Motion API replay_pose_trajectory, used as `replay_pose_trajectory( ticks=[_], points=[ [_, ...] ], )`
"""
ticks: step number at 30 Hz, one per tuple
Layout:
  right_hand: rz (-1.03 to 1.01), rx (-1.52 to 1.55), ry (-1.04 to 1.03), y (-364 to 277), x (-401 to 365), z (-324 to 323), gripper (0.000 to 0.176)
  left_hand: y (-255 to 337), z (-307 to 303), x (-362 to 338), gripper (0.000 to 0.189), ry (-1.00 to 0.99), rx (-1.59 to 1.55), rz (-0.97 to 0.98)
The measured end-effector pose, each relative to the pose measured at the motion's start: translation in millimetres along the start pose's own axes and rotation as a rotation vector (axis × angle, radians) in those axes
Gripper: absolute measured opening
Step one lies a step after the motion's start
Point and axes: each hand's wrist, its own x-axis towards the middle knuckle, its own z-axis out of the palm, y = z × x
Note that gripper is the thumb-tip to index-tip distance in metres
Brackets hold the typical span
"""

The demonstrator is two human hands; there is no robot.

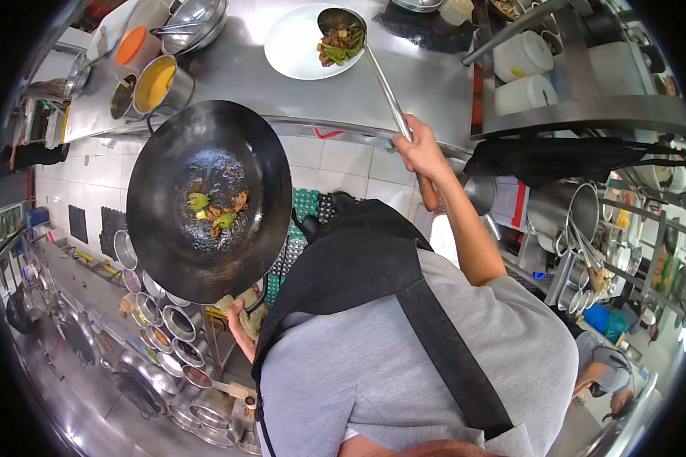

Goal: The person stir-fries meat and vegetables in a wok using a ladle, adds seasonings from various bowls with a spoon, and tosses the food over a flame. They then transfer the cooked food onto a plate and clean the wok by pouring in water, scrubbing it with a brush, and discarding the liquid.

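My right hand is wrapped around the long handle of a ladle. The ladle's bowl is over a white plate on the steel counter and holds cooked meat with green pepper pieces. On the left, my left hand grips the near side of a large black wok through a folded cloth; part of the wok's handle is hidden there. The wok is held off the counter, over the floor. A few pieces of meat and green pepper lie in its oily bottom.
A pot of yellow liquid, an orange-lidded tub and metal bowls stand on the counter's left. Several ingredient bowls line the left side. A steel shelf is at right. Another person bends far behind.
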Motion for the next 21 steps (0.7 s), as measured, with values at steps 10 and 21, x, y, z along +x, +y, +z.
replay_pose_trajectory(
  ticks=[10,21],
  points=[
    [-0.136,-0.361,0.13,8.9,15.7,-12.8,0.052,-12.2,7.8,-1.0,0.041,0.004,0.0,0.021],
    [-0.308,-0.53,0.207,16.8,34.3,-23.1,0.054,-19.4,10.5,-8.7,0.05,-0.012,0.009,0.007]
  ],
)
